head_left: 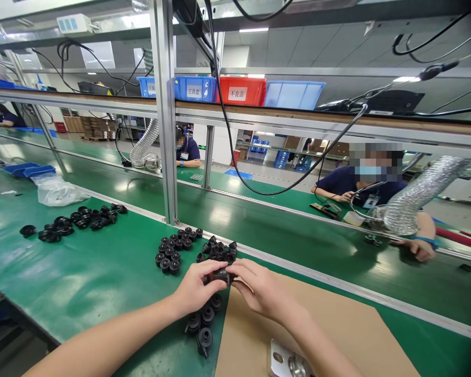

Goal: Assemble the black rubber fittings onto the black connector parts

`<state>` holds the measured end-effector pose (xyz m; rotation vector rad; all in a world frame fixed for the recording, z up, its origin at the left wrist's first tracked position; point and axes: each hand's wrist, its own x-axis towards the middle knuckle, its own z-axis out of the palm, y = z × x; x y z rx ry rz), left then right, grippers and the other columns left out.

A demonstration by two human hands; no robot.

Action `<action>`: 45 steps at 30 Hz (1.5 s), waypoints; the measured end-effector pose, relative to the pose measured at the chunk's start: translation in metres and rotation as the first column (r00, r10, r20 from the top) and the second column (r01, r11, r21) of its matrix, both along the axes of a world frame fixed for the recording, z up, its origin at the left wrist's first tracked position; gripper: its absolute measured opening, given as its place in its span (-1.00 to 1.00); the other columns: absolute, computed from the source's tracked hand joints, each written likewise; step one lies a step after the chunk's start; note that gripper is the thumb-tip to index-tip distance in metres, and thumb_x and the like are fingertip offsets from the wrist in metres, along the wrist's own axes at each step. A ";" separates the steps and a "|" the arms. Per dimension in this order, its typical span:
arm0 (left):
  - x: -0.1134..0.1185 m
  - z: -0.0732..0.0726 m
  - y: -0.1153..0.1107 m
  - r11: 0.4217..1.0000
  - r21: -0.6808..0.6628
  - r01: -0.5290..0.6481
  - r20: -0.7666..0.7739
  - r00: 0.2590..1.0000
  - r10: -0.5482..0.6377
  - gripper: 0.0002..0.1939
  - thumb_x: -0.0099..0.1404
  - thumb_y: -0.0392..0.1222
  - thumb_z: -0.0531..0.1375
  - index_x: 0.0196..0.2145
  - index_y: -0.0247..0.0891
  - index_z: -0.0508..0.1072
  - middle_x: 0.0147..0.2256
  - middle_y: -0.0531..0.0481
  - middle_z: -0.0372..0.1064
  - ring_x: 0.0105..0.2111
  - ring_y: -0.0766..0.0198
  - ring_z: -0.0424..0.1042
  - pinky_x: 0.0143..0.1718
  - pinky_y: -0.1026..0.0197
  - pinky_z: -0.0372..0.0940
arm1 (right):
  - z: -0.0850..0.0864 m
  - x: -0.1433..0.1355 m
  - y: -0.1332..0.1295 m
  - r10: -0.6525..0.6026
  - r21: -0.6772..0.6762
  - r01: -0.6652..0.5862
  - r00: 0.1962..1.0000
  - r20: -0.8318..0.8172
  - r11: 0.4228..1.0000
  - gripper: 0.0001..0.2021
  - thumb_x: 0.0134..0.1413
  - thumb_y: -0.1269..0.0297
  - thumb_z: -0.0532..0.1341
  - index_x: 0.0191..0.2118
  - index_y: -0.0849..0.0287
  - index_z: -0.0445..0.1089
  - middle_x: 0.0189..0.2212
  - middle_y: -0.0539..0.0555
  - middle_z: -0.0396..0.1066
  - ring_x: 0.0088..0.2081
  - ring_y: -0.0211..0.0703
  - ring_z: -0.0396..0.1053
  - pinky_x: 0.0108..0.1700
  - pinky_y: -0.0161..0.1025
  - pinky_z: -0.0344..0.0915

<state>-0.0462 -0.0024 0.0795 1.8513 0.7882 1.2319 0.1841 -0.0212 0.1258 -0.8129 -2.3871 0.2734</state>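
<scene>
Between my two hands is a small black round plastic part (221, 275), partly hidden by fingers. My left hand (198, 285) grips its left end with thumb and fingers. From the other side, my right hand (257, 288) closes its fingertips on the right end. Just below lie several black round parts with a side spout (205, 339) on the green mat. Beyond my hands sits a pile of small black conical parts (220, 248). Left of that pile stand black cylindrical caps (172, 251) in rows.
A brown cardboard sheet (306, 309) lies under my right arm, with a metal fixture (286, 361) on it. More black parts (78, 219) and a plastic bag (58, 189) are at left. A metal post (165, 115) rises ahead; a co-worker (361, 183) sits across the green conveyor (235, 209).
</scene>
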 end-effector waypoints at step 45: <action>-0.006 -0.003 0.006 0.981 0.187 -0.051 0.018 0.999 0.048 -0.46 0.49 -0.21 0.22 0.36 -0.14 0.26 0.09 -0.16 0.49 0.09 0.03 0.48 0.18 -0.03 0.35 | -0.007 -0.009 0.002 -0.179 -0.244 0.118 0.953 -0.245 0.962 -0.72 0.31 0.30 0.26 0.10 0.03 0.42 -0.10 0.10 0.54 -0.17 0.00 0.48 -0.11 -0.12 0.39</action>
